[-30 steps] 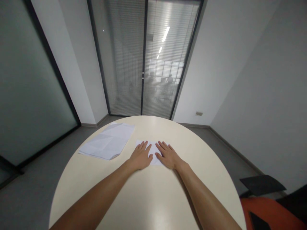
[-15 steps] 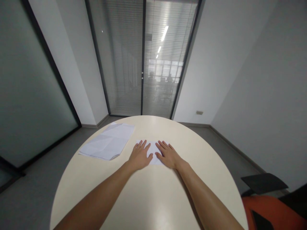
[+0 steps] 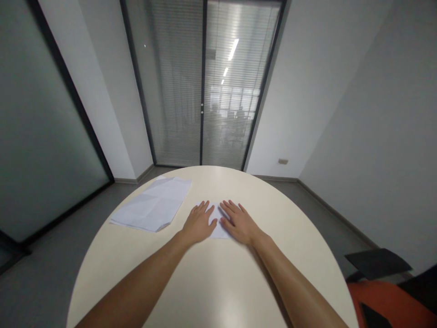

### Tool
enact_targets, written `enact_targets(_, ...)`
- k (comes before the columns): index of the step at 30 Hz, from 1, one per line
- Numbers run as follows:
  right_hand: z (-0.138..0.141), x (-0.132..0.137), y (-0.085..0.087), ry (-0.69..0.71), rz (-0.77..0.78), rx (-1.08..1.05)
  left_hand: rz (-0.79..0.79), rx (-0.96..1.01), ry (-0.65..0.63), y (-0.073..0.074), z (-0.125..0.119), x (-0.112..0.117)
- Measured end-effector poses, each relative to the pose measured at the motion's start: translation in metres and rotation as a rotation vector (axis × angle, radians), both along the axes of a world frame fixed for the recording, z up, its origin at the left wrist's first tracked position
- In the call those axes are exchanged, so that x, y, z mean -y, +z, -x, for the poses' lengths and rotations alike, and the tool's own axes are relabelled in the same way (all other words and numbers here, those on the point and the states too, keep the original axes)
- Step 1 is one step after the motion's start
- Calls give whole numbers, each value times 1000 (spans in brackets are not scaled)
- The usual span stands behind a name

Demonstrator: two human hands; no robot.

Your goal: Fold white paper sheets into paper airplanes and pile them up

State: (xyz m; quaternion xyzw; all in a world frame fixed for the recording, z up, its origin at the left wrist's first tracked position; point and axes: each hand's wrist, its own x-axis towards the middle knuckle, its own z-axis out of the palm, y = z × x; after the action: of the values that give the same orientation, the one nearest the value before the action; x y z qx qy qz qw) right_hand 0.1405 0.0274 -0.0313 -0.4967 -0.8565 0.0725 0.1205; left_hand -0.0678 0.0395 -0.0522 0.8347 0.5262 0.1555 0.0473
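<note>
A small piece of white paper (image 3: 218, 231) lies on the round table in front of me, largely covered by my hands. My left hand (image 3: 199, 223) rests palm down over its left part, fingers spread. Over the right part is my right hand (image 3: 238, 223), also palm down with fingers stretched out; a shadow shows beneath its fingers, and I cannot tell whether it presses on the paper. Neither hand grips anything. To the left of my left hand lies a stack of larger white sheets (image 3: 153, 203) with crease lines across the top one.
The round cream table (image 3: 211, 282) fills the lower middle. An orange chair (image 3: 382, 300) with a black armrest (image 3: 378, 263) stands at its right edge. Beyond the table is a glass partition with blinds (image 3: 177, 114), with white walls (image 3: 307, 91) beside it.
My right hand has shifted slightly left over the paper, and a shadow now shows under its fingers. My left hand stays almost in place. The view has moved a little.
</note>
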Motion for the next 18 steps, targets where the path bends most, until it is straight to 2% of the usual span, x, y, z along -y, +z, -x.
enact_targets(3, 2, 0, -4, 76, 103, -6, 14, 6, -31, -1, 2, -1)
enact_targets(8, -5, -3, -5, -83, 144, 49, -6, -14, 15, -3, 6, -5)
enact_targets(13, -8, -4, -4, -123, 130, 50, -82, 2, 118, 4, 13, -6)
enact_targets(15, -7, -3, -5, -143, 123, 51, -110, 53, 75, 7, 15, -3)
enact_targets(18, -6, -3, -5, -179, 116, 49, -82, 112, -128, 8, 15, 6)
